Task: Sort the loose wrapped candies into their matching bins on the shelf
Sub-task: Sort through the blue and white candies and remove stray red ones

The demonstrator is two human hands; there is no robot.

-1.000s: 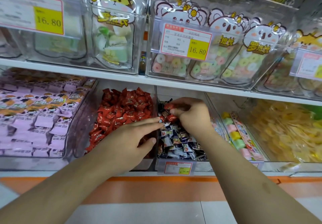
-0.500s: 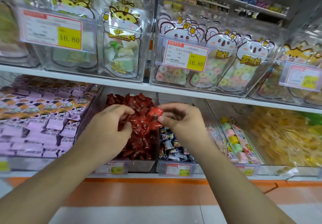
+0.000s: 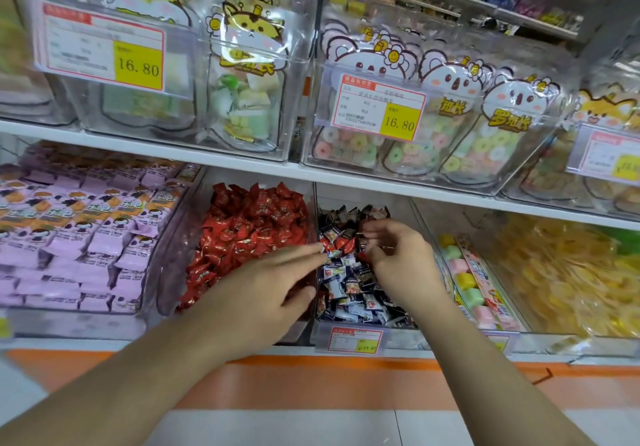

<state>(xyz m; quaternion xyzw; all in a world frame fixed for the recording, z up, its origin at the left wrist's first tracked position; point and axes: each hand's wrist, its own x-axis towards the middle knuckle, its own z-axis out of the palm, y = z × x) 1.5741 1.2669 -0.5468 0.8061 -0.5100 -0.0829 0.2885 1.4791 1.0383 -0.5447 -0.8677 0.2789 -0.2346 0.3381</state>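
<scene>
Both my hands reach into the lower shelf row. My left hand (image 3: 266, 282) lies flat over the front of the bin of red candies (image 3: 249, 234), fingers straight and stretched toward 2 o'clock, the fingertips crossing the clear divider wall (image 3: 314, 210) into the next bin. My right hand (image 3: 394, 255) hovers over the bin of dark blue and white candies (image 3: 349, 293), fingers curled inward; I cannot tell whether they pinch anything. A few stray red candies (image 3: 337, 241) lie on the blue pile between my two hands, at 11 o'clock from the right hand. The upper shelf's white edge (image 3: 346, 177) runs close above both bins, leaving a low opening. A price tag (image 3: 355, 340) hangs on the blue bin's front lip at 6 o'clock. Pink packets (image 3: 86, 230) fill the bin at 9 o'clock.
</scene>
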